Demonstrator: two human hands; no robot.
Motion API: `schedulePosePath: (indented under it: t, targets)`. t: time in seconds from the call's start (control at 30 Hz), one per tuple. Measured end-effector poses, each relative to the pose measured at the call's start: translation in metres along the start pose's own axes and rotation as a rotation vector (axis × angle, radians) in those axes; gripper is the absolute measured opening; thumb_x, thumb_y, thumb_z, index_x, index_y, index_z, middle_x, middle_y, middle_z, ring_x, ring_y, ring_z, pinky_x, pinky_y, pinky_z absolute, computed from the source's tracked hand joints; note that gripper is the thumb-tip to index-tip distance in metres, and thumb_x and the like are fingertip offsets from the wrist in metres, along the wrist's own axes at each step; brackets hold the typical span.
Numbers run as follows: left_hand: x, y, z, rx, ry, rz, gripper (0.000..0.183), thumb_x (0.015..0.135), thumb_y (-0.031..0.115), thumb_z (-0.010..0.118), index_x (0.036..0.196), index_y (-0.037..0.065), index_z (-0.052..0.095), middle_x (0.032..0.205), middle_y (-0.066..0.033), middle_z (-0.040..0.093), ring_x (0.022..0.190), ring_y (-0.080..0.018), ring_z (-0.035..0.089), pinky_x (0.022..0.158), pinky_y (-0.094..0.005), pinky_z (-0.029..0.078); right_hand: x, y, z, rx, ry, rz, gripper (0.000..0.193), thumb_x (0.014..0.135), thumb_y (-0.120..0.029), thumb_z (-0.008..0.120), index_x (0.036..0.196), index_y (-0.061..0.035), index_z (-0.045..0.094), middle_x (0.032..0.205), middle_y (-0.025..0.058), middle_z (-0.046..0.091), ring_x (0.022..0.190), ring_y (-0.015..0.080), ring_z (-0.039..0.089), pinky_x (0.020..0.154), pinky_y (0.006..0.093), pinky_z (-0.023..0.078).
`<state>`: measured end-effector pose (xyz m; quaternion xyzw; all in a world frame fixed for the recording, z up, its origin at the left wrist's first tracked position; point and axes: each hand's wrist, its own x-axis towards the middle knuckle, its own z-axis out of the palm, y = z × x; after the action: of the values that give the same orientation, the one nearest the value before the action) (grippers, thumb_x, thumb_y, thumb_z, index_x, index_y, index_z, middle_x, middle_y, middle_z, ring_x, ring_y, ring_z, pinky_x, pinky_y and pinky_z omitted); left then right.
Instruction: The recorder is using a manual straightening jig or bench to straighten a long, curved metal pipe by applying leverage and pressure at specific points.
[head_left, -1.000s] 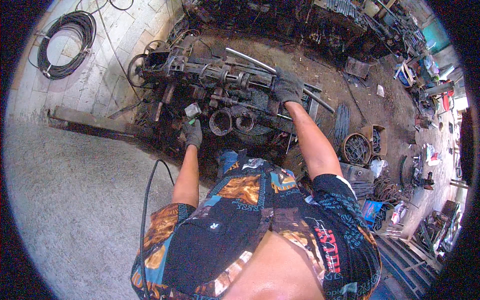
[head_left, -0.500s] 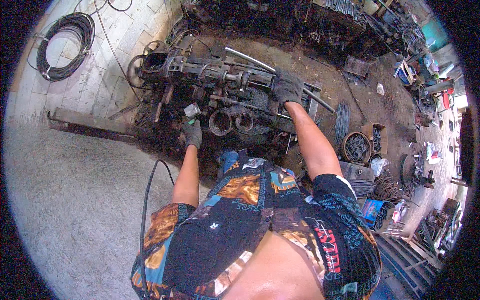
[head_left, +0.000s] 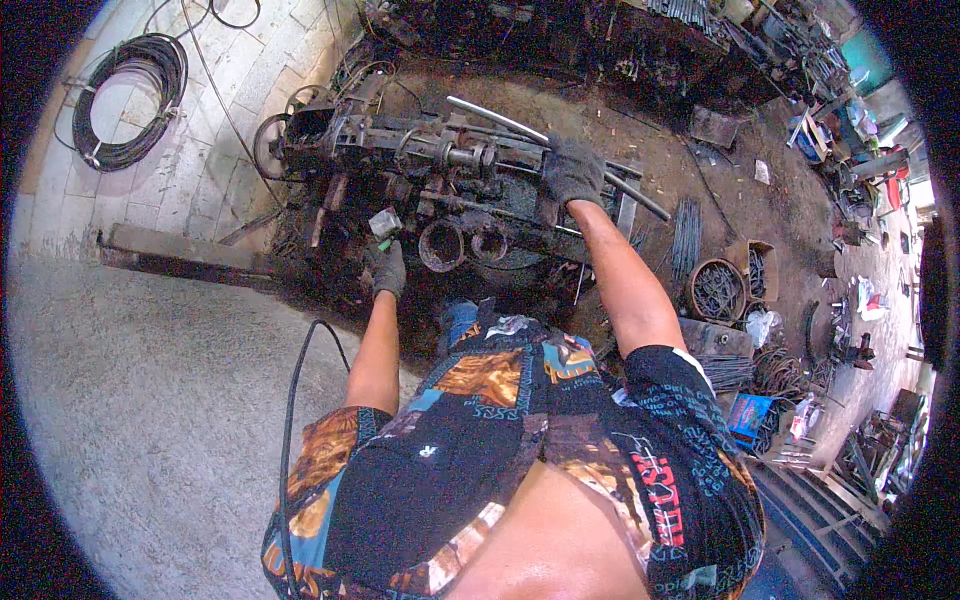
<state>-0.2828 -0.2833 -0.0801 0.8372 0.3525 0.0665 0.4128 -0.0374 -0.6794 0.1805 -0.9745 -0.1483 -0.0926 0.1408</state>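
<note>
Brown tub (head_left: 742, 296), cardboard box (head_left: 744, 258) hold metal pieces (head_left: 714, 288); right hand (head_left: 574, 168) clamped round rod (head_left: 500, 119); left hand (head_left: 384, 270) unclear.

Grips a metal rod (head_left: 497, 118) at a dark machine (head_left: 430, 148) with the right hand (head_left: 574, 172), holds the left hand (head_left: 385, 270) near a pale box (head_left: 383, 221).

Counting 2 gloved hands (head_left: 384, 270), 1 metal rod (head_left: 500, 121), 2 ring-shaped parts (head_left: 424, 247), 1 large cable coil (head_left: 173, 92), 1 round container (head_left: 694, 285).

A pale block wall (head_left: 200, 185) bearing a black cable coil (head_left: 172, 90) stands far left, grey concrete (head_left: 180, 370) lies near left, and brown, littered floor (head_left: 650, 140) spreads right toward bright light (head_left: 924, 212) at the right edge.
</note>
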Motion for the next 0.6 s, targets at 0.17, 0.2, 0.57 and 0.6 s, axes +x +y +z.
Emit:
schedulePosePath:
  t: [0.17, 0.2, 0.57, 0.6]
  targets:
    - [-0.013, -0.008, -0.018, 0.139, 0.115, -0.035, 0.067, 0.093, 0.038, 0.063, 0.141, -0.004, 0.041, 0.142, -0.0269, 0.047, 0.131, -0.0420, 0.046, 0.109, -0.0485, 0.037, 0.002, -0.009, -0.005, 0.039, -0.050, -0.043, 0.031, 0.090, -0.038, 0.058, 0.114, -0.0206, 0.069, 0.102, 0.0126, 0.073, 0.100, 0.0361, 0.068, 0.092, 0.0536, 0.047]
    - [-0.014, 0.006, -0.011, 0.134, 0.098, -0.025, 0.067, 0.093, 0.038, 0.063, 0.141, -0.004, 0.041, 0.142, -0.0269, 0.047, 0.131, -0.0420, 0.046, 0.109, -0.0485, 0.037, 0.002, -0.002, 0.001, 0.036, -0.027, -0.026, 0.031, 0.090, -0.036, 0.058, 0.114, -0.0207, 0.069, 0.103, 0.0125, 0.073, 0.101, 0.0357, 0.068, 0.090, 0.0532, 0.048]
    - [-0.011, 0.008, -0.002, 0.062, 0.133, 0.061, 0.064, 0.095, 0.036, 0.061, 0.144, 0.000, 0.042, 0.141, -0.0252, 0.051, 0.130, -0.0408, 0.051, 0.106, -0.0479, 0.042, 0.000, 0.009, 0.006, 0.056, 0.098, -0.071, 0.032, 0.084, -0.024, 0.057, 0.111, -0.0168, 0.072, 0.101, 0.0166, 0.071, 0.096, 0.0377, 0.067, 0.081, 0.0506, 0.052]
    - [-0.010, 0.007, -0.001, 0.062, 0.132, 0.060, 0.064, 0.095, 0.036, 0.061, 0.144, 0.000, 0.042, 0.141, -0.0252, 0.051, 0.130, -0.0408, 0.051, 0.106, -0.0479, 0.042, -0.001, 0.008, 0.006, 0.062, 0.135, -0.079, 0.030, 0.084, -0.024, 0.057, 0.109, -0.0165, 0.072, 0.100, 0.0170, 0.071, 0.095, 0.0379, 0.067, 0.080, 0.0506, 0.052]
